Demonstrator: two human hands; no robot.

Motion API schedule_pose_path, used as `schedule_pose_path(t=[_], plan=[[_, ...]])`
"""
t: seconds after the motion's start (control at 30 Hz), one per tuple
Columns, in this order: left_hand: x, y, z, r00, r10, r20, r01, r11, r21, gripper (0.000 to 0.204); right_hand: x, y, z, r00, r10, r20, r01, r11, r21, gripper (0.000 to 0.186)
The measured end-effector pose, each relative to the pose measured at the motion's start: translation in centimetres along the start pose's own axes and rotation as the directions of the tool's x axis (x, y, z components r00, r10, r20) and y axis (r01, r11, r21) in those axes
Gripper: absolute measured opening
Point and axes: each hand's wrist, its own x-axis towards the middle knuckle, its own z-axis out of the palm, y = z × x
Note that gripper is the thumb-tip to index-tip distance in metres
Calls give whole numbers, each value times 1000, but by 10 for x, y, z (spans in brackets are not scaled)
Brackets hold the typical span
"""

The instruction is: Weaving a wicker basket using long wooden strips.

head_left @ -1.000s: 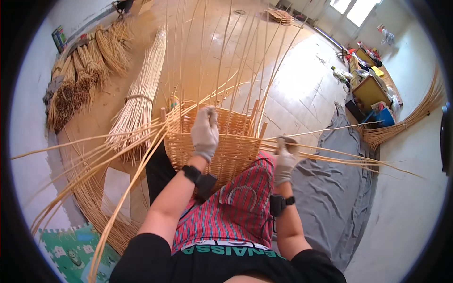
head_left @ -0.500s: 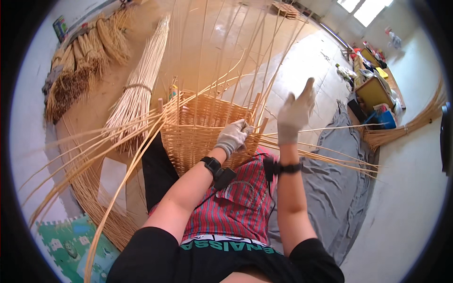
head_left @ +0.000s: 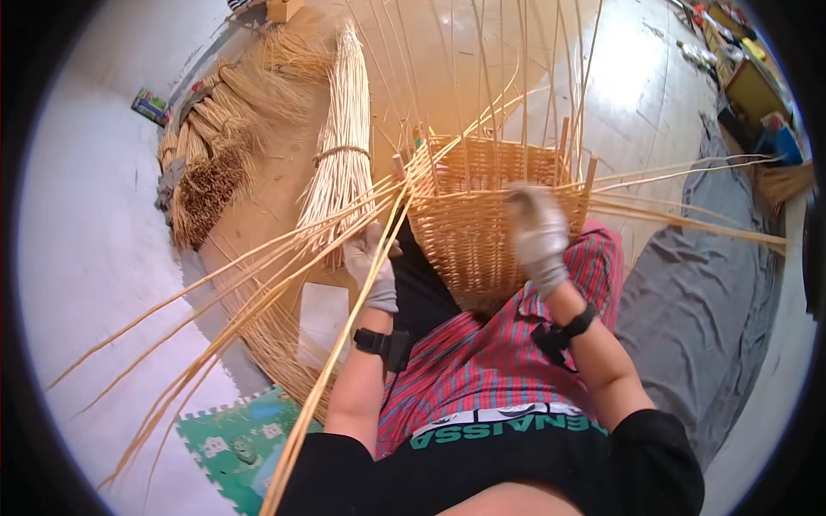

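Observation:
A half-woven wicker basket (head_left: pixel 473 236) rests tilted between my legs, tall upright stakes rising from its walls. Long pale willow rods (head_left: pixel 297 236) fan out to the left from its left corner. My left hand (head_left: pixel 370 271), in a light glove, is among these rods just left of the basket; its thumb stands apart from the fingers, and a rod crosses in front of it. My gloved right hand (head_left: pixel 542 241) is in front of the basket's near wall, just below the rim. Motion blurs its fingers, so their grip does not show.
A tied bundle of peeled rods (head_left: pixel 340 163) lies beyond my left hand, with darker bundles (head_left: pixel 211 181) by the wall. Loose rods (head_left: pixel 275 344) and a green foam mat (head_left: pixel 232 447) are at the lower left. A grey cloth (head_left: pixel 688 318) covers the floor at right.
My left hand has left the basket's rim near its right corner and moved to the rods at left. The right hand has come down to the basket's front. The view has swung left.

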Motion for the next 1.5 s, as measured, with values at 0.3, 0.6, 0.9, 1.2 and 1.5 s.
schedule_pose_path(t=[0.3,0.6,0.9,1.2,1.5], plan=[[-33,11,-72,912,-158,380,135,987,85,30,-41,-142,107,592,-649,477,401,751,524,46],[-14,105,-8,848,-214,484,-110,824,556,52,-26,-160,101,590,-541,599,316,838,445,23],[2,93,28,652,153,742,-480,842,247,102,-72,-131,70,412,-467,782,321,878,355,20],[43,39,-14,868,186,461,-128,980,-154,29,9,25,0,909,233,345,-400,719,568,64],[-38,-13,13,980,152,126,-189,909,371,52,36,45,-7,884,341,320,-452,798,398,17]])
